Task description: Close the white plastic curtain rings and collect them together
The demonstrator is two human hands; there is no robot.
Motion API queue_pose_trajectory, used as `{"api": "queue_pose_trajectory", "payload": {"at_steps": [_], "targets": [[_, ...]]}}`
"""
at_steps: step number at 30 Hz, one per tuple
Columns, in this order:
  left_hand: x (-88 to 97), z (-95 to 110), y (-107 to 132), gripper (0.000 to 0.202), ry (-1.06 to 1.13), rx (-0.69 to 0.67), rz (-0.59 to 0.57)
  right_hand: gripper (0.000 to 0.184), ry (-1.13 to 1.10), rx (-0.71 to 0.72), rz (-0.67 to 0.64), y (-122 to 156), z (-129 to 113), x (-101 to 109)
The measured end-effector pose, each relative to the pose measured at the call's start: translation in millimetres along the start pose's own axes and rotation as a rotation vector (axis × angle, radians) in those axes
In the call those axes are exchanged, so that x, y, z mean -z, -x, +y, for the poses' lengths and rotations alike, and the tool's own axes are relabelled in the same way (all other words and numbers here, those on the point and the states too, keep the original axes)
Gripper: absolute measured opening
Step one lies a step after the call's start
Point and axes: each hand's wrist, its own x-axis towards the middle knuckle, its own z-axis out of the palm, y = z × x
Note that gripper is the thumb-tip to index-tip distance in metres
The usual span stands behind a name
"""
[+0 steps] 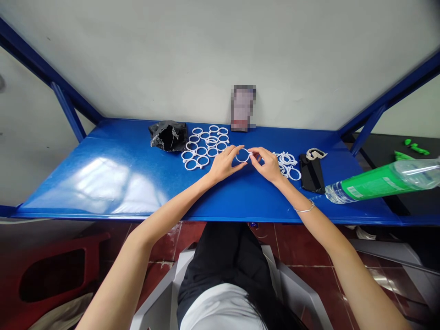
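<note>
A white plastic ring (242, 161) with a small knob, like a curtain ring, is held between my two hands over the middle of the blue table. My left hand (224, 165) curls around its left side, fingers at the upper edge and thumb at the lower. At the knob side, my right hand (268, 166) pinches the ring between thumb and fingertips; the small part there is mostly hidden. Many similar white rings (202, 161) lie spread out left of my left hand. Beside my right hand is a heaped, overlapping pile of rings (287, 159).
A crumpled black plastic bag (168, 136) lies open at the back left. A blurred phone-shaped object (242, 107) leans against the wall. On the right are a black phone-like object (311, 174), a whitish strap-like loop (316, 154) and a green-labelled bottle (381, 181). Blue frame bars flank the table.
</note>
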Motion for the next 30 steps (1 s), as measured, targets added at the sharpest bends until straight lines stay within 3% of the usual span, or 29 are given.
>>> {"api": "queue_pose_trajectory", "payload": {"at_steps": [5, 13, 18, 25, 30], "targets": [[-0.8, -0.8, -0.3, 0.047, 0.084, 0.033, -0.030, 0.018, -0.148, -0.097, -0.011, 0.0, -1.7, -1.2], [-4.8, 3.9, -2.3, 0.050, 0.328, 0.186, -0.042, 0.041, -0.836, -0.602, -0.139, 1.3, 5.6, -12.2], [-1.4, 7.9, -3.6, 0.049, 0.389, 0.269, -0.040, 0.045, -1.050, -0.837, -0.256, 0.5, 5.7, -11.8], [-0.6, 11.5, -5.4, 0.056, 0.621, 0.378, -0.110, 0.042, -1.105, -0.869, -0.310, -1.9, 3.3, -9.2], [2.6, 12.0, -8.4, 0.049, 1.012, 0.496, -0.289, 0.044, -1.123, -0.864, -0.352, -3.8, 5.4, -4.8]]}}
